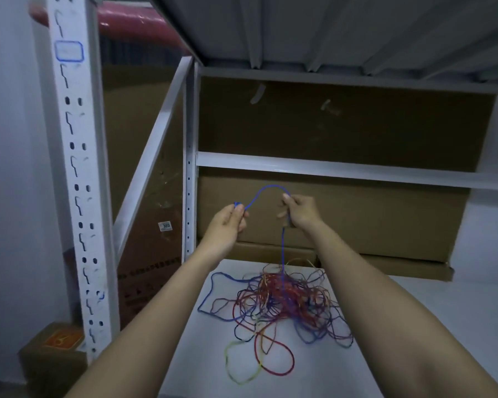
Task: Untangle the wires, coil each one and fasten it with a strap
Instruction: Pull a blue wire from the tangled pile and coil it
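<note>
Both hands [265,215] pinch raised blue wire [270,187].

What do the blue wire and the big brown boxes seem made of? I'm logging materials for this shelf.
The thin blue wire, pinched by both hands, looks plastic-sheathed: smooth, even colour, and it bends in a soft arch. Its core is not visible. The large brown boxes behind look like matte cardboard: flat dull panels with folded edges.

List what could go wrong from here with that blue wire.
The blue wire, pinched by the left hand and right hand, still runs down into the tangle; pulling up may tighten knots or lift the whole pile. Loose loops near the shelf front could slide off.
</note>
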`<state>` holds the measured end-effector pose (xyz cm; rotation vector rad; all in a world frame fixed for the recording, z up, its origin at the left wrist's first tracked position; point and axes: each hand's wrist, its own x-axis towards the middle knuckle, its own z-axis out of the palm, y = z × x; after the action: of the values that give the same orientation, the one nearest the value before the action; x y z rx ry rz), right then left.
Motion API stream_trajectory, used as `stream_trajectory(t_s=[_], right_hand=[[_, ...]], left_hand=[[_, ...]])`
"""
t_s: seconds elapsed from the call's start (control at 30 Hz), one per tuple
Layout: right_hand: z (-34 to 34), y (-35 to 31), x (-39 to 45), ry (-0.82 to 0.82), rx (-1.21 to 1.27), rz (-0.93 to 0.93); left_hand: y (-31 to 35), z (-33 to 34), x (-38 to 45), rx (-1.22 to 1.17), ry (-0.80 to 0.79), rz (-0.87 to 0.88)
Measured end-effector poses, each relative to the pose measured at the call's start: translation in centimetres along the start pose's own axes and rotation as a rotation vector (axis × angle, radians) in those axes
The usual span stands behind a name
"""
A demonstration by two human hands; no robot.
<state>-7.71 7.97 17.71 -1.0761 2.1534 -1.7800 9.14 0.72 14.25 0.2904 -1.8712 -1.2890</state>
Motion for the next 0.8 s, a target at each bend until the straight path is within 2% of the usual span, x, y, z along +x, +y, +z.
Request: stream_trajectory(t_s=[0.03, 0.13, 0.2, 0.3, 0.33, 0.43, 0.5, 0.57, 0.67, 0.8], right_hand=[[-0.1, -0.7, 0.3, 0.003, 0.081, -0.029], [0.1, -4.1, 0.8, 0.136, 0.354, -0.281], [0.4, -3.9, 0.9, 0.171, 0.282, -0.386], [0.3, -2.4, 1.9, -0.005, -0.188, -0.333], [0.0, -3.2, 2.2, -0.008, -0.213, -0.327], [-0.3, -7.9, 2.8, 0.125, 0.041, -0.450], [0.0, -9.0, 3.2, 0.129, -0.018, -0.477], [0.5, -7.5, 3.6, 0.082, -0.075, -0.409], [0.9, -4.3, 2.8, -0.034, 0.134, -0.174], [1.0, -2.0, 0.6, -0.033, 0.393, -0.001]], left_hand=[[0.0, 0.0, 0.1, 0.000, 0.013, -0.011], [0.1, -0.2, 1.0, 0.018, 0.031, -0.017], [0.3, -0.3, 1.7, 0.027, 0.044, -0.003], [0.6, -0.5, 2.3, 0.039, 0.069, 0.004], [0.8, -0.5, 2.4, 0.038, 0.066, 0.004], [1.8, -0.6, 2.9, 0.034, 0.049, 0.030], [2.7, -0.5, 3.2, 0.032, 0.056, 0.055], [3.1, -0.4, 3.5, 0.054, 0.082, 0.081], [2.5, -0.9, 3.4, 0.045, 0.105, 0.092], [1.5, -1.6, 2.2, 0.023, 0.045, 0.076]])
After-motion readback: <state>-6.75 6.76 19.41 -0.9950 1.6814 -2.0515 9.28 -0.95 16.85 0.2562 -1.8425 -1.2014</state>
